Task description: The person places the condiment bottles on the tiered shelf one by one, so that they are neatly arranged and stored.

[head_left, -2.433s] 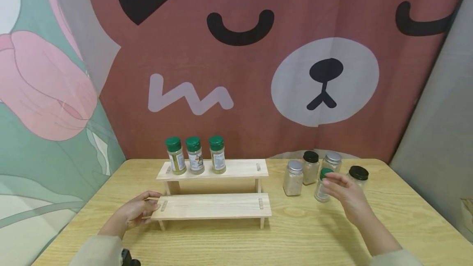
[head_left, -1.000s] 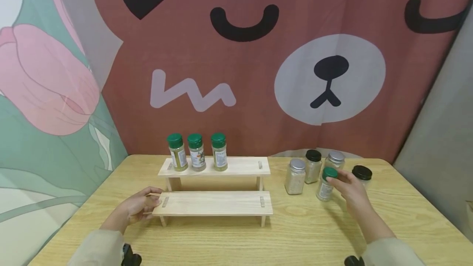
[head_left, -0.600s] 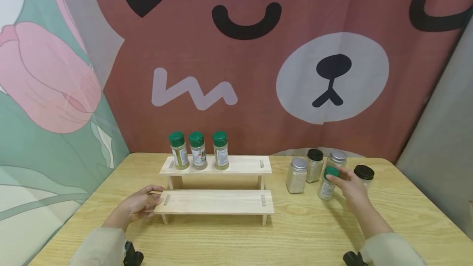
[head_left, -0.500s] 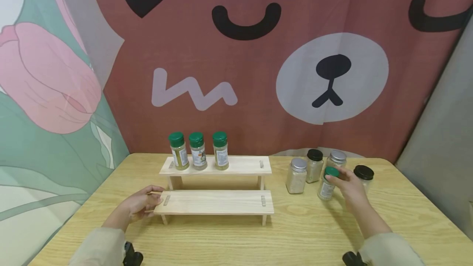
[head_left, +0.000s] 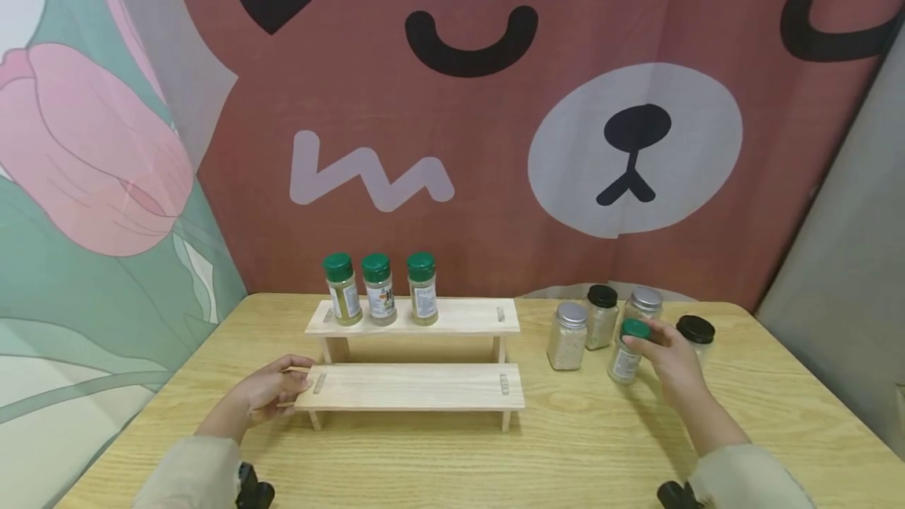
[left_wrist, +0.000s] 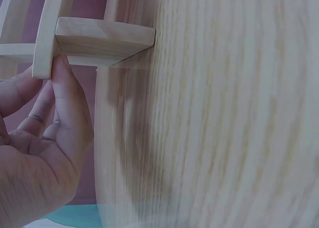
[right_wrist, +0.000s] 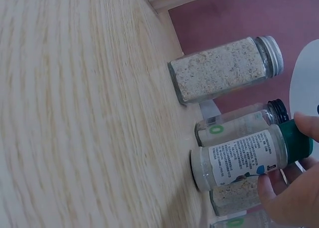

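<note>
Your right hand (head_left: 672,357) pinches green cap (head_left: 635,328) of spice jar (head_left: 625,362), upright toward table's (head_left: 580,446) far right corner. Jar likely light, rigid; smooth wall could slip, chip if glass: best hold, cap. Your left hand (head_left: 271,391) pinches lower shelf's (head_left: 410,387) left end.

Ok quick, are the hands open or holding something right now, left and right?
Left hand: pinching the left end of the lower wooden shelf.
Right hand: gripping a green-capped jar by its upper end.
</note>
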`<state>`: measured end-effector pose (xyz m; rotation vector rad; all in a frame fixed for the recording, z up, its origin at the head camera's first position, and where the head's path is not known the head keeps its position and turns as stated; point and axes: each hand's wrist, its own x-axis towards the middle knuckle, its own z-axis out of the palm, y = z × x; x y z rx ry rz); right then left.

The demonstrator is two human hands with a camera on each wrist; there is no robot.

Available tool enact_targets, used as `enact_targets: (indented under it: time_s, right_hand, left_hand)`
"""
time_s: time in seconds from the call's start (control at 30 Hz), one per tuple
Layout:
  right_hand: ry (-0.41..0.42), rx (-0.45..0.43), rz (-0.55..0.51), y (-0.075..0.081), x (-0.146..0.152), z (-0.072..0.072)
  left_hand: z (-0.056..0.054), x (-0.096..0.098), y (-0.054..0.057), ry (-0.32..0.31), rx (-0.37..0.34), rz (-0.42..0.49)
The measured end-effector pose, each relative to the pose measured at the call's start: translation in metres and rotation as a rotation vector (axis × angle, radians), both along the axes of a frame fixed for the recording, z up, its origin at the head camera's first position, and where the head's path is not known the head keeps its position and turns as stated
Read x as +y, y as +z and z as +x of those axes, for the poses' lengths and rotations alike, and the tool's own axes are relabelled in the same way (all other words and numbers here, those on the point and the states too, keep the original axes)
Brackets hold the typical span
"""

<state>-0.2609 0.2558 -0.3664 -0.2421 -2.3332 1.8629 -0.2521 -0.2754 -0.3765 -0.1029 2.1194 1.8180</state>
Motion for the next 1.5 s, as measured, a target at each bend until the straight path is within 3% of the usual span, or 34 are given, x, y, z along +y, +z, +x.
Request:
enact_targets:
  time_s: [0.3, 0.63, 0.97, 1.5]
  right_hand:
    - [0.031, -0.045, -0.041, 0.006, 0.003, 0.006]
    - [0.098, 0.037, -0.009, 0.022, -0.006, 0.016]
    - [0.216, 0.193, -0.071, 0.04, -0.028, 0.026]
    - [0.296, 0.265, -0.237, 0.061, -0.068, 0.022]
  left_hand:
    - [-0.001, -0.001, 0.0, -0.002, 0.007, -0.004]
    - [-0.001, -0.005, 0.001, -0.007, 0.007, 0.0]
    - [-0.001, -0.004, 0.0, -0.027, 0.015, 0.014]
    - [0.0, -0.003, 0.001, -0.065, 0.012, 0.035]
